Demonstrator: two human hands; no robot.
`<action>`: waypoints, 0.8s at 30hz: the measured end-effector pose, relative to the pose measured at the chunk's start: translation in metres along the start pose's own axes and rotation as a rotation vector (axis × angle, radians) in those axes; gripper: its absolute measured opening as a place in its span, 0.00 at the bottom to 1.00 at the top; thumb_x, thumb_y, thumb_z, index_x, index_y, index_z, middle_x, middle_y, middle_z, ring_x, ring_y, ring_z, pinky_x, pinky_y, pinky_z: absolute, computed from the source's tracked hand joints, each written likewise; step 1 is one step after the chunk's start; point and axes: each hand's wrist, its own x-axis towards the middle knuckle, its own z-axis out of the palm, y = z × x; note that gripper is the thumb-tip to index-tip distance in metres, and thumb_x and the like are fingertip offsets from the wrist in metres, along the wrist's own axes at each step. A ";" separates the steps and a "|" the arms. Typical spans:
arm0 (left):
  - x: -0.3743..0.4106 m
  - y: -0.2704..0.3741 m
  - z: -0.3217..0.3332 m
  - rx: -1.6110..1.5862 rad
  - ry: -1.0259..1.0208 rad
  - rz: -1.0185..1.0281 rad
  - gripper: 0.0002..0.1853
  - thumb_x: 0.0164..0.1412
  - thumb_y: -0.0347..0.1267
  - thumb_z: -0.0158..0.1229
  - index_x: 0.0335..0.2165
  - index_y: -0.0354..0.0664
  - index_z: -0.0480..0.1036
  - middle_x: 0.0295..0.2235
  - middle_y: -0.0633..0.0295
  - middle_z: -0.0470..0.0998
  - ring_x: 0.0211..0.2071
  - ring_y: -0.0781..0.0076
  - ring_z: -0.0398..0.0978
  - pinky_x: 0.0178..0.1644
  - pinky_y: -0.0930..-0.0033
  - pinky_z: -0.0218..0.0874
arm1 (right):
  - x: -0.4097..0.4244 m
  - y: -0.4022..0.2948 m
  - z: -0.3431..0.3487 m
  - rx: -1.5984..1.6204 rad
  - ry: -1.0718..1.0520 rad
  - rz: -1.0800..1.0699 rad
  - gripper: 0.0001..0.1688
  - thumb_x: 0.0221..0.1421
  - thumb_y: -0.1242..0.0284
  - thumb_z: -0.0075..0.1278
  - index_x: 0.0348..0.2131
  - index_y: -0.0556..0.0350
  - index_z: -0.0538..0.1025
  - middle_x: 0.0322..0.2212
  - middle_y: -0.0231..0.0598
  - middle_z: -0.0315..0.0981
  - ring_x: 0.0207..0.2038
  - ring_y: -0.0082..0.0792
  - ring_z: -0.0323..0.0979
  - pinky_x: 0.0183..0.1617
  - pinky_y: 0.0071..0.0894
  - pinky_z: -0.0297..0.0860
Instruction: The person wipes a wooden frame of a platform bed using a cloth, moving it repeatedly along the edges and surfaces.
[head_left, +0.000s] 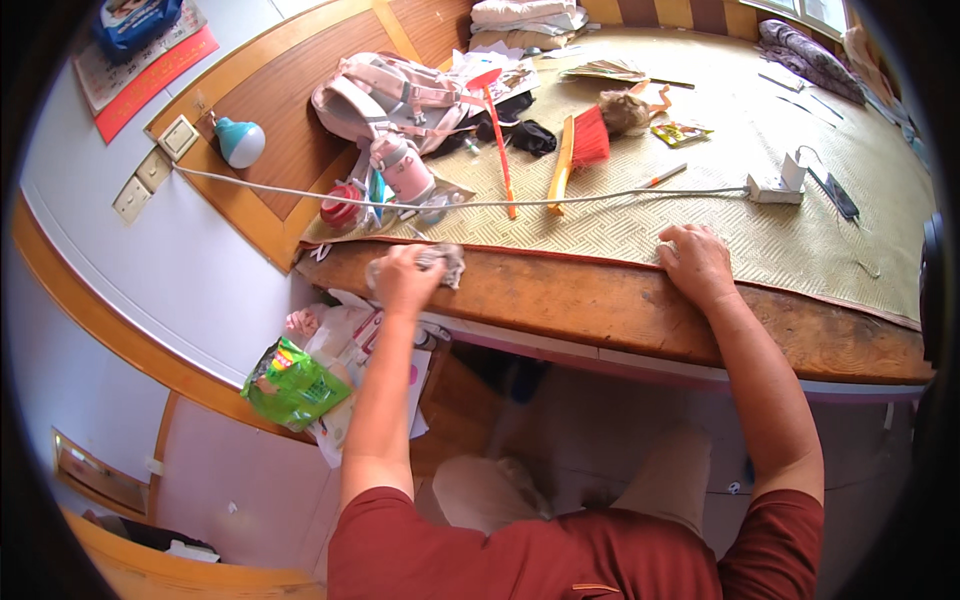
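Observation:
My left hand (407, 279) grips a crumpled grey cloth (448, 264) against the left end of a brown wooden ledge (555, 289). The hand is slightly blurred. Farther right, my right hand (699, 259) rests at the border of the woven mat (600, 225) behind the ledge, fingers curled and apart, with nothing seen in it. Between and beyond the hands lie a red-bristled brush (589, 139) with a yellow handle and a red fly swatter (496, 135).
A white cable (465, 203) crosses the mat to a power strip (776, 189). A pink backpack (397, 97) and pink bottle (403, 169) lie at the back left. Beyond the brush is a doll (626, 111). Below the ledge's left end sits a green bag (295, 386) among papers.

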 end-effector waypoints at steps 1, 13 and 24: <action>-0.008 0.036 -0.008 -0.043 -0.039 0.048 0.19 0.44 0.45 0.65 0.34 0.48 0.80 0.38 0.57 0.79 0.39 0.56 0.75 0.44 0.56 0.67 | -0.002 0.002 0.002 -0.013 0.004 0.006 0.15 0.54 0.64 0.50 0.39 0.48 0.80 0.39 0.42 0.77 0.48 0.45 0.70 0.54 0.46 0.64; -0.102 0.275 -0.043 -0.845 0.023 0.602 0.21 0.41 0.42 0.67 0.37 0.46 0.76 0.44 0.57 0.74 0.48 0.54 0.71 0.55 0.49 0.59 | -0.001 0.011 0.002 -0.024 0.014 -0.033 0.15 0.54 0.62 0.50 0.34 0.50 0.81 0.36 0.45 0.77 0.43 0.48 0.73 0.48 0.47 0.68; -0.002 -0.052 0.009 -0.058 0.065 -0.001 0.22 0.45 0.47 0.65 0.38 0.49 0.78 0.39 0.58 0.77 0.41 0.54 0.74 0.48 0.55 0.65 | -0.002 0.010 0.002 -0.056 0.061 -0.062 0.13 0.55 0.65 0.48 0.31 0.50 0.81 0.32 0.43 0.77 0.42 0.47 0.72 0.47 0.47 0.68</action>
